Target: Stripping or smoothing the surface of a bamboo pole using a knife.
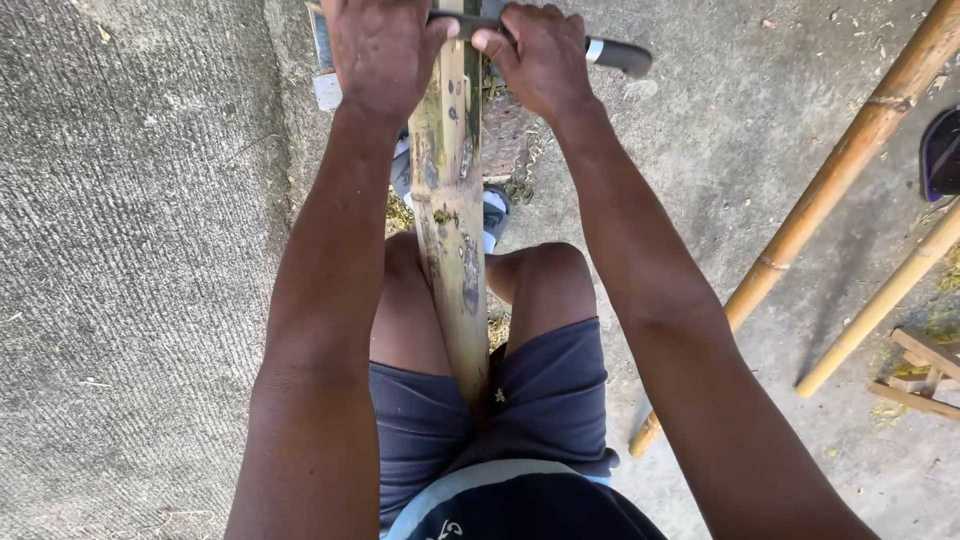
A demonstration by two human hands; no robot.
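Both hands grip a knife laid across the far end of a bamboo pole (450,200): left hand (380,50) on the blade, right hand (540,60) by the dark handle (620,55). The pole runs between the knees, above a rough concrete floor (130,250). Two bamboo poles (850,160) lie right.
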